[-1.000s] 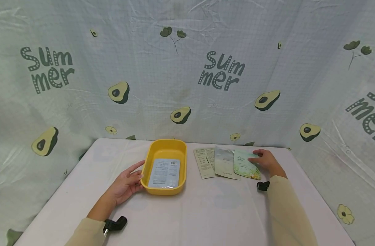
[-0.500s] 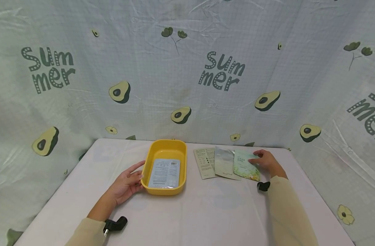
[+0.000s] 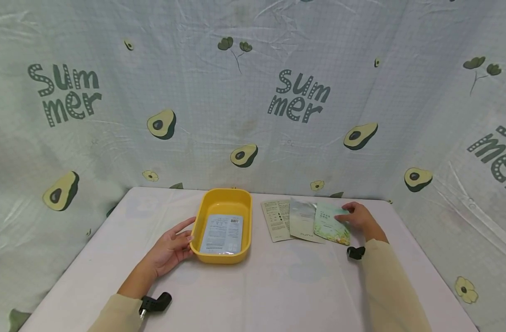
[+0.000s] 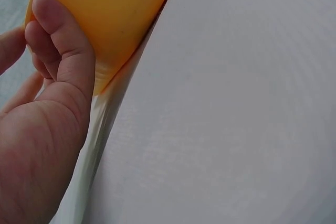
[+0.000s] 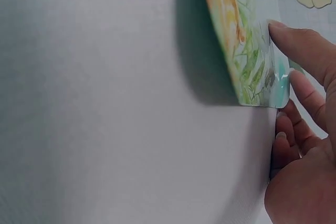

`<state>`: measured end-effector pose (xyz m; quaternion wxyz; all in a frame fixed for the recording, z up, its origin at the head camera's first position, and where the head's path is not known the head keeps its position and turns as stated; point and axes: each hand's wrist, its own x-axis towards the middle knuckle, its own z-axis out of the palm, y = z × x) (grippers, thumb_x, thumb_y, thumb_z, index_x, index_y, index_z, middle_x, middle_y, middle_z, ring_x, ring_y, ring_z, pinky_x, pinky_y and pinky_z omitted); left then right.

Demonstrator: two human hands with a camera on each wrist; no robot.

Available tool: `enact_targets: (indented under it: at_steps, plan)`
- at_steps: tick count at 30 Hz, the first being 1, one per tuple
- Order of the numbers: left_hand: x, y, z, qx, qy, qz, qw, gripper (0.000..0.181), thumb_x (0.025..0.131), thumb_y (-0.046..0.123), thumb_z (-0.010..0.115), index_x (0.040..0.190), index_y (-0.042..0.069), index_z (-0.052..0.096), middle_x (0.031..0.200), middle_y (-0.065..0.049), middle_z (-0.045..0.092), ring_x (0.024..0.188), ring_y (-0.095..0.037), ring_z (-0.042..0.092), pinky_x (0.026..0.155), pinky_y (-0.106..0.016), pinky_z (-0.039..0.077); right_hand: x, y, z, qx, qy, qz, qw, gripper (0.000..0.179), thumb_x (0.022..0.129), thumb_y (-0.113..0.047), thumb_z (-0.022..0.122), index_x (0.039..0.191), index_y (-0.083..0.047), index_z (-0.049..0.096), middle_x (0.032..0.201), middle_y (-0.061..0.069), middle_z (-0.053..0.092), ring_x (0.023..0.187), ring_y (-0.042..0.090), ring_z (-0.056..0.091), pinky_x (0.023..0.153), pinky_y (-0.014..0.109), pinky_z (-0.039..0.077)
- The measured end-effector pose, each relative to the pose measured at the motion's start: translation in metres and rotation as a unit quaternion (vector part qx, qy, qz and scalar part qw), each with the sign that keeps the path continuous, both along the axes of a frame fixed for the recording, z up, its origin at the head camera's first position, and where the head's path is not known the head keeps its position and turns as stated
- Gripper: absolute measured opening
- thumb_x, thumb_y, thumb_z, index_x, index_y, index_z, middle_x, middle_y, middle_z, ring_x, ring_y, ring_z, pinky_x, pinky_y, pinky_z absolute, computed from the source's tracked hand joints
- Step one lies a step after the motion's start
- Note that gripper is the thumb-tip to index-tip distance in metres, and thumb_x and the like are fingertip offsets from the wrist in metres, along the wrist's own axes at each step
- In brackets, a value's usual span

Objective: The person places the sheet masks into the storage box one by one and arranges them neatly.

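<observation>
On the right of the table, my right hand (image 3: 358, 217) pinches the right edge of a pale green sheet mask packet (image 3: 331, 226) with a flowery lower border. In the right wrist view, the thumb lies on its printed face and the packet (image 5: 251, 51) is tilted, throwing a shadow. Its left side overlaps a silver packet (image 3: 304, 220), which partly covers beige packets (image 3: 276, 221). My left hand (image 3: 171, 249) touches the left side of a yellow tray (image 3: 223, 258); in the left wrist view, its fingertips rest against the tray's wall (image 4: 115, 9). A grey-white packet (image 3: 222, 234) lies inside the tray.
A white cloth covers the table (image 3: 277, 295). Behind it and at both sides hangs a pale curtain (image 3: 211, 101) printed with avocados, flowers and lettering. Black wrist cameras sit at the left cuff (image 3: 155, 303) and the right cuff (image 3: 355, 252).
The green packet has shifted slightly to the left and toward me at its lower edge while my right hand pinches it. My left hand and the tray have stayed in place.
</observation>
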<state>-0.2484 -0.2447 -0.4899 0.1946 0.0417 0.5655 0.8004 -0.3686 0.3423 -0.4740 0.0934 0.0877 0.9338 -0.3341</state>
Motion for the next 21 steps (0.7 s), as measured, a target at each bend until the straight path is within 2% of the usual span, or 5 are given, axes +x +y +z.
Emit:
enact_targets:
  at_steps: [5, 13, 21]
  plan:
    - [0.0001, 0.0002, 0.0005, 0.001, -0.001, 0.0, 1.0, 0.073, 0.104, 0.007, 0.055, 0.165, 0.013, 0.015, 0.121, -0.002, 0.063, 0.088, -0.013, 0.065, 0.08, -0.025, 0.058, 0.0033, -0.0022, 0.001, 0.005, 0.018, 0.009, 0.9998, 0.071, 0.091, -0.036, 0.076, 0.141, 0.005, 0.048, 0.142, 0.03, 0.045, 0.123, 0.042, 0.045, 0.11, 0.06, 0.038]
    - [0.0007, -0.0003, 0.0008, 0.002, -0.004, 0.001, 1.0, 0.073, 0.105, 0.008, 0.055, 0.165, 0.014, 0.015, 0.122, -0.001, 0.063, 0.089, -0.013, 0.065, 0.081, -0.025, 0.058, 0.0059, -0.0044, 0.0055, 0.023, 0.007, 0.032, 0.9992, 0.072, 0.092, -0.037, 0.074, 0.144, 0.006, 0.049, 0.145, 0.032, 0.046, 0.128, 0.045, 0.047, 0.11, 0.06, 0.04]
    - [0.001, -0.0002, 0.0009, 0.001, 0.0, 0.0, 1.0, 0.072, 0.105, 0.007, 0.054, 0.165, 0.013, 0.015, 0.118, 0.0, 0.062, 0.086, -0.013, 0.065, 0.08, -0.025, 0.058, 0.0072, -0.0088, 0.0074, 0.015, 0.005, 0.03, 0.9994, 0.071, 0.088, -0.03, 0.08, 0.143, 0.005, 0.051, 0.143, 0.029, 0.049, 0.125, 0.042, 0.048, 0.111, 0.059, 0.04]
